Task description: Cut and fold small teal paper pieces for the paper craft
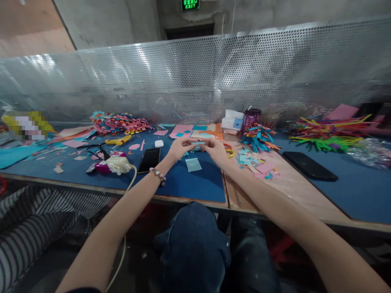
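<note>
My left hand (pixel 179 148) and my right hand (pixel 215 148) meet over the blue mat, fingertips pinched on a small piece of light blue paper (pixel 198 143). Stretched between both hands, the paper is partly covered by the fingers. Just below it a pale blue paper square (pixel 193 165) lies flat on the mat (pixel 195 187). Yellow and red loop handles (pixel 229 153), which look like scissors, show beside my right hand. Behind the hands are pink and orange sheets (pixel 215 131) with blue squares on them.
Left of my hands lie a phone (pixel 149 160), a white earbud case (pixel 159 143), a power strip (pixel 116 163) with its cable and a yellow glue gun (pixel 117 140). To the right are paper scraps (pixel 253 162) and another phone (pixel 309 165). A perforated metal panel (pixel 183 81) stands behind.
</note>
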Demonstrator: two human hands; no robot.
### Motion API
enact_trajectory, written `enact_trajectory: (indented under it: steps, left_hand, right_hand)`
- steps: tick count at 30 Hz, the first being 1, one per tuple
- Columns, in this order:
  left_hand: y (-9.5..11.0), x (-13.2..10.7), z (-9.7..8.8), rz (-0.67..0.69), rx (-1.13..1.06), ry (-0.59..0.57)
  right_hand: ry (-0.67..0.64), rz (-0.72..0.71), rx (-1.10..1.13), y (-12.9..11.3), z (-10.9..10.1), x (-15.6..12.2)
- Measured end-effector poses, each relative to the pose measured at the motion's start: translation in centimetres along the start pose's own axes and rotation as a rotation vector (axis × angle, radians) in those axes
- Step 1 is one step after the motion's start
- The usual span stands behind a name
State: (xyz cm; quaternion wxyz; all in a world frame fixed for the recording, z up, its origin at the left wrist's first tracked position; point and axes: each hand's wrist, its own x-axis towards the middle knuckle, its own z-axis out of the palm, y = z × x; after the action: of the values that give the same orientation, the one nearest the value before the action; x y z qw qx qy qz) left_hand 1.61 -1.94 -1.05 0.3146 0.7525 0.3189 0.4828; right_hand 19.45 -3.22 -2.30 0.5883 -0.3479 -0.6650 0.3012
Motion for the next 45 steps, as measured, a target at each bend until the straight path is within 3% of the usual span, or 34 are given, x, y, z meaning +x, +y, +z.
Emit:
enact_trajectory:
  steps: [19, 35, 45]
  left_hand:
    - [-0.3, 0.1, -0.1, -0.008, 0.058, 0.059]
    - [0.4, -0.1, -0.1, 0.024, 0.054, 0.061]
    - [0.8, -0.2, 0.1, 0.002, 0.007, 0.050]
  right_hand:
    - [0.002, 0.050, 0.046, 0.1, 0.3, 0.1]
    - [-0.247, 0.190, 0.082, 0.0, -0.1, -0.6]
    - [-0.203, 0.130, 0.017, -1.0, 0.0, -0.8]
